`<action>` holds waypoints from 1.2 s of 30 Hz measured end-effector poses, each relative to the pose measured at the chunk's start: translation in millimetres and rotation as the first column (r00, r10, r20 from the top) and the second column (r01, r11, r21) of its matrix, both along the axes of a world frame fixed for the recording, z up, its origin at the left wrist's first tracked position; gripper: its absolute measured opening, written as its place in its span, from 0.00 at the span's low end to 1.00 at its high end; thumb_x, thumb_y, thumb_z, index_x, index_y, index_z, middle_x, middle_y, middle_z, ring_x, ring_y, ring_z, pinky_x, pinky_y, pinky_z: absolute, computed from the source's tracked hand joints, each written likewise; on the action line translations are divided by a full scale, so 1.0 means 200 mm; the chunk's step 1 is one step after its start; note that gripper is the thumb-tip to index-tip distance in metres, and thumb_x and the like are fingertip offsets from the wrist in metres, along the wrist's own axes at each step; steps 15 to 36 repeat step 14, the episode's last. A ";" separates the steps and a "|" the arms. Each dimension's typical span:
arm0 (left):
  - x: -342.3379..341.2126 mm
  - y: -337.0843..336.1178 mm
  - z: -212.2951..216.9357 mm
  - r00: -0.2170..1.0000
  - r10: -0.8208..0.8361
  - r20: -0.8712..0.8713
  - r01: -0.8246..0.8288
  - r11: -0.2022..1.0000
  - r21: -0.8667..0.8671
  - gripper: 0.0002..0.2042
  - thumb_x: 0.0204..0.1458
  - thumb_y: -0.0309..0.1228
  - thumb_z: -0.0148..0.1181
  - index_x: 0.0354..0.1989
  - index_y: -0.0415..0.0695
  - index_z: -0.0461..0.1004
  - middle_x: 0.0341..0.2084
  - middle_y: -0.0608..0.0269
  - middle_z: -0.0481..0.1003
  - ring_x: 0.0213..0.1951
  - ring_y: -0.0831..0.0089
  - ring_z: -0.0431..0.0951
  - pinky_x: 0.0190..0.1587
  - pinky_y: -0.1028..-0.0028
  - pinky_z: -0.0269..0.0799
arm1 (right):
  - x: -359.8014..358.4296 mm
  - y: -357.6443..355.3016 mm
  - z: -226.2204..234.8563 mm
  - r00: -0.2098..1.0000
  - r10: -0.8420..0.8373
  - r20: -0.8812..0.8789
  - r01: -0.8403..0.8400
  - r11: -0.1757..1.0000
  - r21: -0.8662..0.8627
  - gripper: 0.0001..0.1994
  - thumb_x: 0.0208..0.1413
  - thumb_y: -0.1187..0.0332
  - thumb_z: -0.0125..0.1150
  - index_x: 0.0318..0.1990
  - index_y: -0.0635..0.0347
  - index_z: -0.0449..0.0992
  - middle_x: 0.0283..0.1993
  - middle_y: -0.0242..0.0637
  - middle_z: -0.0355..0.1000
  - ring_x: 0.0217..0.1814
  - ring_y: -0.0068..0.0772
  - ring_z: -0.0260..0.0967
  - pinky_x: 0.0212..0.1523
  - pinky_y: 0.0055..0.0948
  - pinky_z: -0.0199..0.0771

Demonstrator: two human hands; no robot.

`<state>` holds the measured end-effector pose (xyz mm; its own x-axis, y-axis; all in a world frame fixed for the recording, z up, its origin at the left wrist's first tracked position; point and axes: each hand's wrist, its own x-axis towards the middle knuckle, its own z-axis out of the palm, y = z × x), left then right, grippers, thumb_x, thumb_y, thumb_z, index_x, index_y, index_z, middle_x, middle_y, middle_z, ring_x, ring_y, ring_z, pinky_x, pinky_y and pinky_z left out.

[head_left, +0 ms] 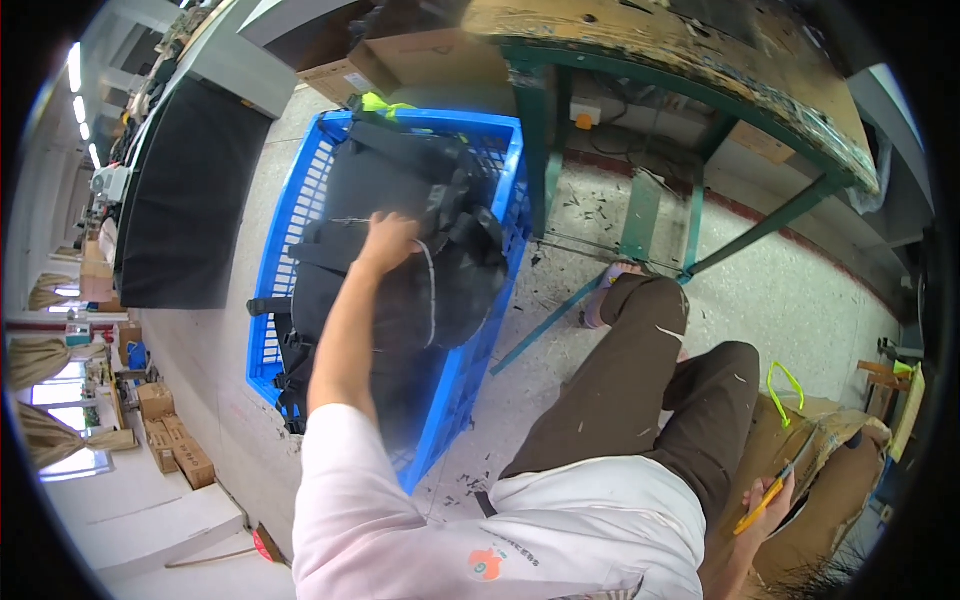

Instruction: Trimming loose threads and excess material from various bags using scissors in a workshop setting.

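Observation:
My left hand reaches into a blue plastic crate on the floor. Its fingers are bent closed on a black bag of soft fabric, one of several piled there with straps and buckles. A pale curved edge runs along the bag just right of the hand. Low on the right, my right hand is closed around a yellow-handled cutting tool with a long, pointed metal end. Whether it is scissors or a knife I cannot tell. The tool points away from me, apart from the crate.
A green-framed workbench with a worn top stands ahead right. Beside my right hand is an open cardboard box, with a neon-yellow strap near it. A large black panel stands left of the crate. Dark scraps litter the floor.

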<state>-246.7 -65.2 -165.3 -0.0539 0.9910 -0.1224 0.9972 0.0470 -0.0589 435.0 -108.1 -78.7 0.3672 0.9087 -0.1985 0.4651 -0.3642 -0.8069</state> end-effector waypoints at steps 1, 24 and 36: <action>-0.02 -0.04 0.05 0.997 0.011 0.079 -0.013 1.000 0.021 0.09 0.37 0.36 0.62 0.23 0.45 0.72 0.25 0.57 0.72 0.34 0.62 0.71 0.43 0.58 0.61 | 0.00 0.01 -0.01 1.000 0.005 -0.019 -0.005 1.000 0.010 0.26 0.47 0.80 0.52 0.57 0.57 0.59 0.26 0.28 0.60 0.18 0.17 0.59 0.17 0.14 0.61; 0.80 -0.07 1.38 0.419 -0.261 0.870 -0.326 0.851 0.412 0.05 0.45 0.24 0.59 0.26 0.41 0.69 0.22 0.71 0.68 0.28 0.85 0.65 0.31 0.83 0.58 | -0.64 0.52 0.36 0.542 0.631 -0.556 -0.423 0.776 0.468 0.39 0.35 0.65 0.71 0.57 0.59 0.56 0.38 0.39 0.71 0.41 0.31 0.69 0.45 0.26 0.66; 0.80 -0.07 1.38 0.419 -0.261 0.870 -0.326 0.851 0.412 0.05 0.45 0.24 0.59 0.26 0.41 0.69 0.22 0.71 0.68 0.28 0.85 0.65 0.31 0.83 0.58 | -0.64 0.52 0.36 0.542 0.631 -0.556 -0.423 0.776 0.468 0.39 0.35 0.65 0.71 0.57 0.59 0.56 0.38 0.39 0.71 0.41 0.31 0.69 0.45 0.26 0.66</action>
